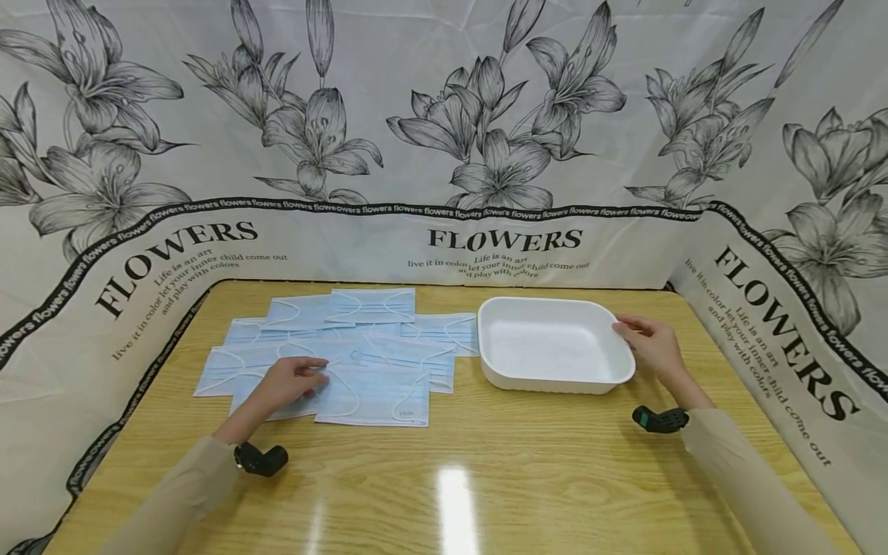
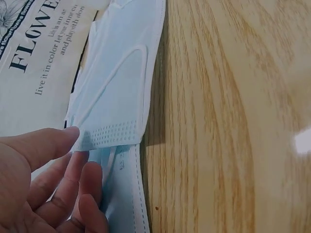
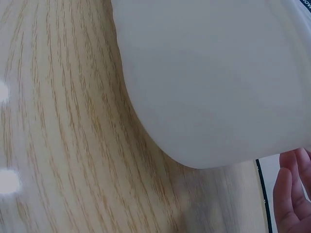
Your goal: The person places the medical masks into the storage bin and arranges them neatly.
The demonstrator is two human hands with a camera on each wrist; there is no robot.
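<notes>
Wooden table [image 1: 486, 478] carries a white foam tray [image 1: 555, 343] at centre-right; right hand [image 1: 652, 347] grips its right rim. Blue face masks [image 1: 375, 362] overlap left of it; left hand [image 1: 291, 381] pinches one's edge.

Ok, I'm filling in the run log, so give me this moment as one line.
left hand: pinches edge of face mask | right hand: holds rim of white tray | tray: empty | masks: spread on table
</notes>
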